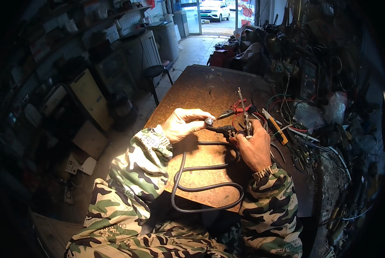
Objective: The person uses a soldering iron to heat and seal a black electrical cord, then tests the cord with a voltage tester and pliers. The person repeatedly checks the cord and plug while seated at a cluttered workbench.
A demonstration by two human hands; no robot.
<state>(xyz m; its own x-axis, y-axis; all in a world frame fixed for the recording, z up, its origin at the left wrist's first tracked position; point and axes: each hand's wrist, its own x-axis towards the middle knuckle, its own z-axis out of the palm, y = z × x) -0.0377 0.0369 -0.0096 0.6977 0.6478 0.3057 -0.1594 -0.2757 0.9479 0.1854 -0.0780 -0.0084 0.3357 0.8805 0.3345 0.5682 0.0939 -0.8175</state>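
Black cable (201, 187) end pinched in the left hand (181, 124) over the workbench (201, 88), right hand (254, 148) closed on a slim metal tool (245, 116) beside it; cable loops trail below, red-handled pliers (235, 109) just beyond, work apparently unfinished.

the left hand (183, 124) pinches a small silvery part (209, 121) at the end of a black cable (201, 188), which loops over the brown tabletop (201, 88) and past its near edge. the right hand (256, 148) (its back toward the camera) holds a thin metal tool (244, 112) upright just beside that part. red-handled pliers (232, 110) and a yellow-handled tool (275, 127) lie close behind.
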